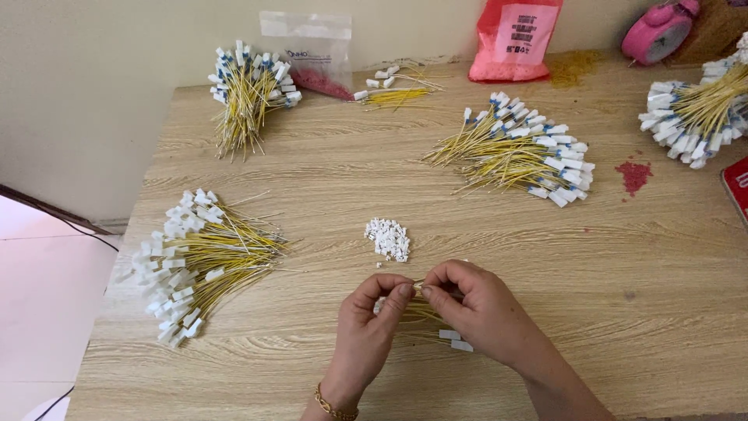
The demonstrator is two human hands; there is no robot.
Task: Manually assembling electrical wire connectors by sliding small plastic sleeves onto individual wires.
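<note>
Wood-grain worktop (pixel 623 312) carries everything. At its near edge, the left hand (pixel 370 320) and right hand (pixel 475 304) meet, fingertips pinched together on the ends of a small bunch of yellow wires (pixel 425 316) with white tags. Just beyond them lies a little heap of white connectors (pixel 388 238). A large wire bundle (pixel 195 261) rests to the left, another bundle (pixel 522 152) farther right.

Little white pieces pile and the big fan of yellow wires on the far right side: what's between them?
Only bare wooden table lies between the pile of white pieces and the wire bundle, as the head view shows.
</note>
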